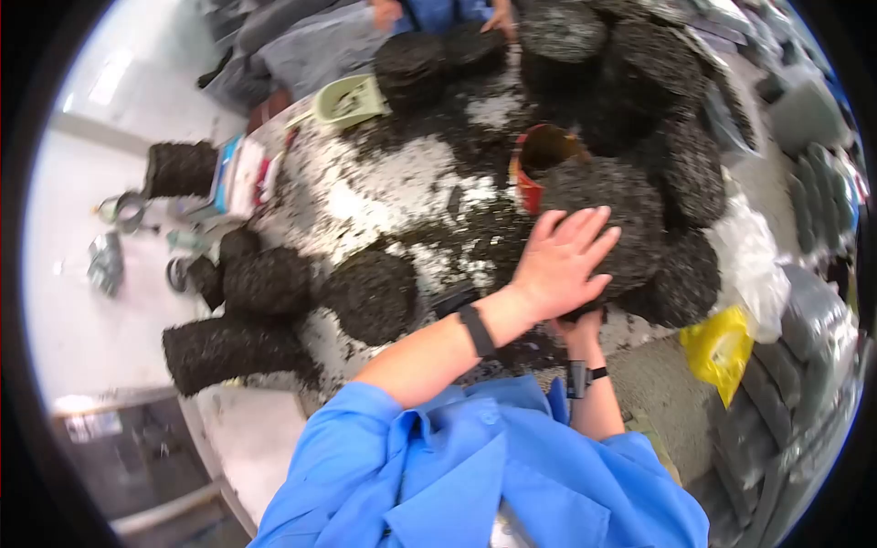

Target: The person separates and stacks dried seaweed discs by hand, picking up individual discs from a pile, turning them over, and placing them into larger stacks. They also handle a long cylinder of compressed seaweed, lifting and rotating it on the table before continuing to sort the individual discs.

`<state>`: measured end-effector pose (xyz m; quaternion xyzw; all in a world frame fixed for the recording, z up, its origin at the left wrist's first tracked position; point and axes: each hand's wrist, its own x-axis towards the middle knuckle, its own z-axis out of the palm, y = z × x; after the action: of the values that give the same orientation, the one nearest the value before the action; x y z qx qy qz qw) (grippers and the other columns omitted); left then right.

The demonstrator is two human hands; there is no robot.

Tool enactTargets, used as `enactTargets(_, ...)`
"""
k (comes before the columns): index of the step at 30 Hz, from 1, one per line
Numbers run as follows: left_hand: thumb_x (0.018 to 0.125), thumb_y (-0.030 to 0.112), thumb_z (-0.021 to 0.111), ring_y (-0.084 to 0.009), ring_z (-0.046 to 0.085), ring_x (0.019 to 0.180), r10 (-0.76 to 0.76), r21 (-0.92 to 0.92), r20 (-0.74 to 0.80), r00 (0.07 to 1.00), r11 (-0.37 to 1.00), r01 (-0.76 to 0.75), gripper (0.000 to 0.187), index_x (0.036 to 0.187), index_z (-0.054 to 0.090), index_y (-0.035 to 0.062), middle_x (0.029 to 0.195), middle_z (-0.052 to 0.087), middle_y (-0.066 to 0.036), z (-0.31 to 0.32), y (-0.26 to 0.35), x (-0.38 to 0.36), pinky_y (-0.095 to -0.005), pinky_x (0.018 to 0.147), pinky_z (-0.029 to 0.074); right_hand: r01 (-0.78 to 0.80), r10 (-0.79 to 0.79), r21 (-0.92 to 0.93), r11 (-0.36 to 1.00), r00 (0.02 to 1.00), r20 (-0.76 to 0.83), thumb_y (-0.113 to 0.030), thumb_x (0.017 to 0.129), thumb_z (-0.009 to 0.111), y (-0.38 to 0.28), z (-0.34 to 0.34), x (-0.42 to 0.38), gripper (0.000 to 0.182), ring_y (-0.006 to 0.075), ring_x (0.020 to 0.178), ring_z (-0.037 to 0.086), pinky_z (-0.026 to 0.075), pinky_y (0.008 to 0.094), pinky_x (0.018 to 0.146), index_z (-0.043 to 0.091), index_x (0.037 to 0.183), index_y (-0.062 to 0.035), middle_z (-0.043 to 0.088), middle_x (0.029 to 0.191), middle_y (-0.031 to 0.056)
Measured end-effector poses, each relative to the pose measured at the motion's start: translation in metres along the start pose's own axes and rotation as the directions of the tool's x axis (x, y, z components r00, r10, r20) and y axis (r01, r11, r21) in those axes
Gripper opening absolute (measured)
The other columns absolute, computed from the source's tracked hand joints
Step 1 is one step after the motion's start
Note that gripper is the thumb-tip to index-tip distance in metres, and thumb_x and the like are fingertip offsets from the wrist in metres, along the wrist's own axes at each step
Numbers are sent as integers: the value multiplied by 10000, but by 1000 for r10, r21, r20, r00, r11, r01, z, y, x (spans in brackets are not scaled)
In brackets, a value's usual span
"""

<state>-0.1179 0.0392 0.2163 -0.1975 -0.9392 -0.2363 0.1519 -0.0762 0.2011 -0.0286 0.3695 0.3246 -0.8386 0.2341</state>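
A stack of dark, rough, round dried cakes lies at the table's right front. My left hand rests flat against its near face, fingers spread. Lower down, my right hand touches the stack's bottom edge; its fingers are mostly hidden beneath. Just behind the stack, partly covered by it, stands a red open-topped container. Another dark round stack sits to the right of my hands. On the left, a dark round cake lies on the table near my left forearm.
Dark crumbs cover much of the white table. More cake stacks crowd the back right. A light-green dustpan lies at the back left. Opposite, a co-worker's hand touches a stack. A yellow plastic bag hangs at the right edge.
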Motion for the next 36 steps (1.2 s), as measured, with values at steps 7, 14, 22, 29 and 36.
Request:
enactTargets(7,863,474,661,-334,395,1416,-118,58,-95,988,991,124,722,1411,528,23,1506,472,-175,26,-14,22,-571,1198,197,155,-143,-162,975,986,87,-605,1027,295,-23,14,29,620,246,1215,572,546,434,922,453,1447,-178,537,1387,84)
enactTargets(14,884,557,613,-363,330,1470,-109,-18,-84,990,994,108,787,1453,495,26,1520,451,-206,16,-34,25,-642,1217,93,154,-196,-311,938,975,-106,-581,1029,362,-28,-1,32,620,254,1245,554,527,420,960,420,1470,-149,518,1414,107)
enactTargets(22,815,217,683,-356,621,1126,-355,-283,-254,900,917,281,373,1146,686,45,1218,674,-155,-95,-116,-116,-454,977,484,247,-439,-630,737,883,-167,-269,986,553,4,-10,2,404,186,1073,585,523,337,828,518,1333,-66,572,1246,81)
enactTargets(29,816,327,841,-273,606,1008,-956,-168,-294,0,52,984,703,1282,515,-86,1141,612,-179,-67,-238,-444,-402,894,504,902,132,-425,-78,432,892,-131,735,834,161,172,-91,566,329,1257,548,447,449,1083,609,1252,-77,575,1337,146)
enactTargets(36,1021,309,604,-108,547,988,-992,-742,89,-87,-124,659,424,1384,542,99,1184,592,-1,-86,-203,-463,-286,795,485,867,478,-5,-498,279,833,-314,637,899,275,225,-84,866,347,1418,386,285,538,1182,548,1408,-135,425,1545,145)
